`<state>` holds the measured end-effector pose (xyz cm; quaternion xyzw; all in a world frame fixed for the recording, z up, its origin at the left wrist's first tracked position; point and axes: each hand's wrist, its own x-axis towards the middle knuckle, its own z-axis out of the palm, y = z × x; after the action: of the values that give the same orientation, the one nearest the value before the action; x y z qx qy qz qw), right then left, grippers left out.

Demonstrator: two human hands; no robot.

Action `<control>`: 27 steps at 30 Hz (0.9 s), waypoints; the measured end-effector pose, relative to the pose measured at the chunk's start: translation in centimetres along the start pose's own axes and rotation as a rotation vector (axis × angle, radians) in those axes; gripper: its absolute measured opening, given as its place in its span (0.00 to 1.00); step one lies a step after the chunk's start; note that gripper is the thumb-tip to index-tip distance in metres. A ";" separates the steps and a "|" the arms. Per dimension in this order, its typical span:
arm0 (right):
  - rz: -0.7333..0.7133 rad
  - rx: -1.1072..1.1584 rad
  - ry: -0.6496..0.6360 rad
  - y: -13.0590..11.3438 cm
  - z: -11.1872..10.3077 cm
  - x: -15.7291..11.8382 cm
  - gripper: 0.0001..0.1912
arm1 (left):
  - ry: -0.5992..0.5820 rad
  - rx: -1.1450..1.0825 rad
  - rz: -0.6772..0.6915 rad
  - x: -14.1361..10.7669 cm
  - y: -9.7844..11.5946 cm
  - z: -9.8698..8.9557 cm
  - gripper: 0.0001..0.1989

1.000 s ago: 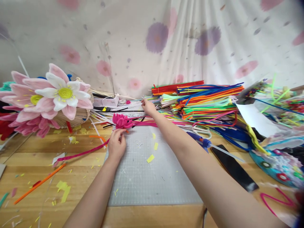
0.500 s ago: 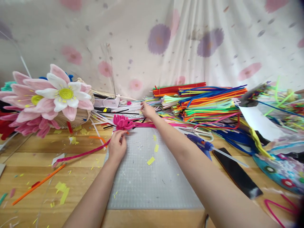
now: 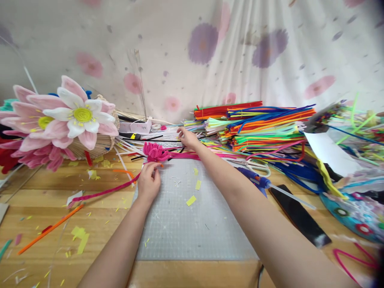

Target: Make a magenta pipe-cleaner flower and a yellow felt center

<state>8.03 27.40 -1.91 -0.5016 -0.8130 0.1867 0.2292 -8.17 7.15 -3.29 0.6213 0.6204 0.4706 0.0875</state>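
Observation:
My left hand [image 3: 150, 181] rests at the upper left of the grey cutting mat [image 3: 198, 232]. Its fingers are curled around a magenta pipe cleaner strand [image 3: 105, 194] that trails left over the table; a small orange tip [image 3: 161, 165] shows by the fingertips. Just beyond lies a magenta looped pipe cleaner flower [image 3: 155, 151], its long stems [image 3: 183, 155] running right beneath my right forearm. Stretched to the back, my right hand [image 3: 189, 139] has its fingers pinched on a thin black pipe cleaner [image 3: 162, 140] above a pile of white strands [image 3: 171, 134]. The fingertips are partly hidden.
Bundles of coloured pipe cleaners [image 3: 267, 128] are stacked at the back right. Scissors [image 3: 255, 166], a blue glue gun [image 3: 255, 180] and a black phone [image 3: 300, 216] lie right of the mat. Large fuzzy flowers [image 3: 81, 116] stand at left. Yellow scraps [image 3: 191, 200] dot the mat.
The black pipe cleaner at my right hand now shows as a longer line on both sides of it. My left hand stays almost in place. The view has shifted slightly.

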 end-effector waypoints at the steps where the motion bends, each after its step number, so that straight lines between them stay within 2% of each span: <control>1: 0.018 0.021 0.013 0.1 0.0 -0.1 0.19 | 0.001 0.003 0.001 0.0 0.0 0.0 0.12; 4: 0.080 0.113 0.055 0.6 0.1 -0.2 0.18 | 0.005 0.016 0.005 0.1 0.0 0.0 0.12; 8: 0.107 0.157 0.031 1.1 0.4 -0.3 0.16 | 0.003 0.016 0.004 0.1 0.1 0.1 0.12; 14: 0.124 0.133 0.004 0.3 0.7 -0.1 0.20 | 0.008 0.019 0.009 0.0 0.2 0.0 0.12; 17: 0.152 0.190 0.059 0.0 0.6 0.1 0.18 | 0.012 0.019 0.016 0.0 0.2 0.0 0.12; 22: 0.198 0.467 0.227 -0.4 -1.2 -0.9 0.16 | 0.004 0.012 0.005 0.1 0.0 0.1 0.12; 27: 0.227 0.683 0.215 -1.6 -4.2 -4.4 0.15 | 0.009 0.011 0.009 0.1 -0.2 0.2 0.12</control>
<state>10.95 23.08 1.60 -0.4998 -0.6147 0.4175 0.4450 -8.18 7.34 -3.52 0.6226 0.6204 0.4703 0.0791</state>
